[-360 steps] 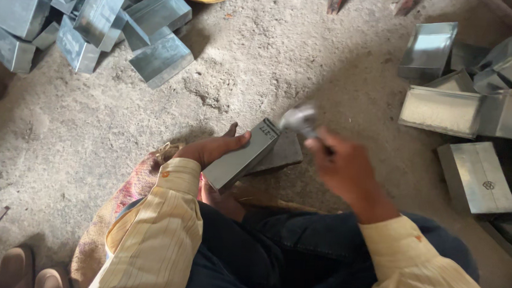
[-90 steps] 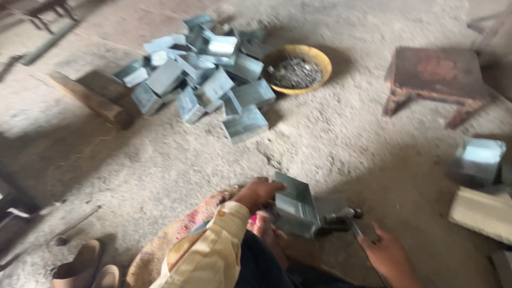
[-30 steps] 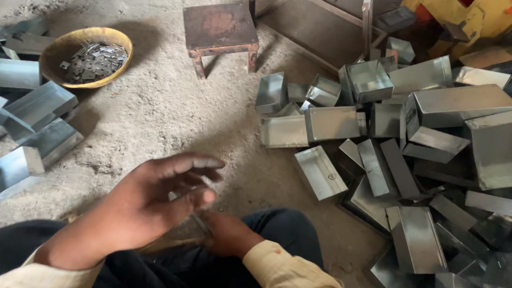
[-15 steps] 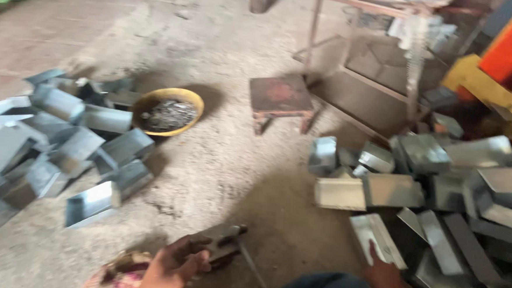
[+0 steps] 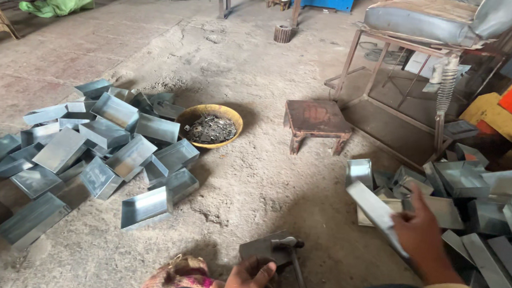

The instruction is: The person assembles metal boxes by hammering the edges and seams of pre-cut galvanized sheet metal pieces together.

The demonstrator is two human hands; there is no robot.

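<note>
A dusty concrete workshop floor (image 5: 254, 179), littered with sheet-metal work, with a low wooden stool (image 5: 317, 122) and a rusty-framed seat (image 5: 426, 21) behind it.

Change noted: half a second ago the right hand (image 5: 423, 234) was low among the pieces on the right and carried nothing that could be made out; it is now raised with its fingers clamped on one flat metal tray (image 5: 376, 214), lifted clear of the right-hand pile (image 5: 469, 196) and tilted. A moment earlier the left hand (image 5: 249, 278) was spread open in the air; it now rests at the metal block (image 5: 265, 248) by the person's knee, fingers curled over its near edge, with the hammer (image 5: 288, 251) lying across it (whether the hand grips the hammer handle I cannot tell). I judge a fresh piece has been picked and is on its way to the block for hammering.

Count:
- Trays in hand: one.
- Left-hand pile (image 5: 86, 152) of trays: roughly twenty, overlapping, exact count not possible.
- Right-hand pile: a dozen or more in view, partly cut off by the edge.
- Yellow bowl (image 5: 210, 124) of small metal bits: one.
- Hammers: one. Blocks: one. Stools: one.
- Patterned cloth pad (image 5: 182, 274) at the near edge: one.
</note>
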